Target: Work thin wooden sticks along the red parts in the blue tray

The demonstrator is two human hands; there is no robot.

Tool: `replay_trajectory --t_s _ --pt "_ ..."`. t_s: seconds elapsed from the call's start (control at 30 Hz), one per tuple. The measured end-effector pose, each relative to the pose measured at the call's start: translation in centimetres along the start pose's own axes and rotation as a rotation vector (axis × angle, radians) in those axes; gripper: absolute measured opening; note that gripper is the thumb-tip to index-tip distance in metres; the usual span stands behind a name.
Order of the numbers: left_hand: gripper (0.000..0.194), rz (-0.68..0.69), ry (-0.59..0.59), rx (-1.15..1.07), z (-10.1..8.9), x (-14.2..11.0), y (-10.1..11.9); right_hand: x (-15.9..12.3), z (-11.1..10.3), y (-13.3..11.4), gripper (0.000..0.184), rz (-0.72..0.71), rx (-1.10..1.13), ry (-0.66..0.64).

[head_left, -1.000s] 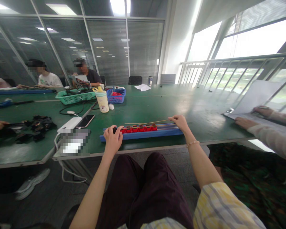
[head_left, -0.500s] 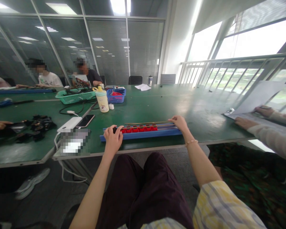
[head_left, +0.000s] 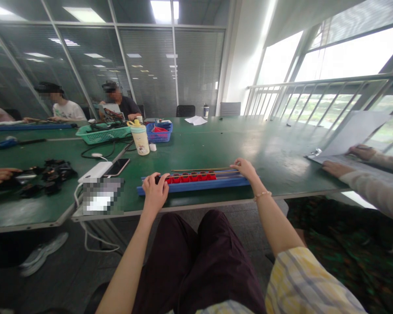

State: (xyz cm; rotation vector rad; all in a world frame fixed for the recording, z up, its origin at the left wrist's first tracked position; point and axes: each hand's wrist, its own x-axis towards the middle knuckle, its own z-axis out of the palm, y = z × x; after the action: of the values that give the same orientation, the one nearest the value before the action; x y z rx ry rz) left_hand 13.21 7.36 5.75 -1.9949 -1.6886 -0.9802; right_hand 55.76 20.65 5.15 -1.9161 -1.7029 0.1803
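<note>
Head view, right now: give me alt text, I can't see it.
The person's left hand is at the left end of a long blue rail holding red pieces; the right hand pinches a thin yellow strip near the other end. A tumbler and phone sit left on the green table; another person's hands are at right.

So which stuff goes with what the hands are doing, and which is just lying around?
Seems part of it:
blue rail
red pieces in a row
thin yellow strip at the right hand

Seems just lying about:
yellow-topped cup
dark-screened phone
green basket
white paper
</note>
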Motion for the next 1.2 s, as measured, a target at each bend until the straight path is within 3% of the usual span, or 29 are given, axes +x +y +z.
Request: replay_trajectory --t_s 0.27,0.43,1.2 --pt "0.038 -0.006 -0.002 0.001 0.2 0.0 -0.1 0.4 0.1 0.2 0.038 -0.064 0.055 -0.031" --pt "0.039 -0.01 -0.007 -0.001 0.1 0.1 -0.2 0.4 0.1 0.1 0.033 -0.059 0.061 -0.048" --pt "0.039 0.005 -0.005 -0.001 -0.1 0.3 -0.8 0.6 -0.2 -0.9 0.042 0.005 -0.12 -0.172"
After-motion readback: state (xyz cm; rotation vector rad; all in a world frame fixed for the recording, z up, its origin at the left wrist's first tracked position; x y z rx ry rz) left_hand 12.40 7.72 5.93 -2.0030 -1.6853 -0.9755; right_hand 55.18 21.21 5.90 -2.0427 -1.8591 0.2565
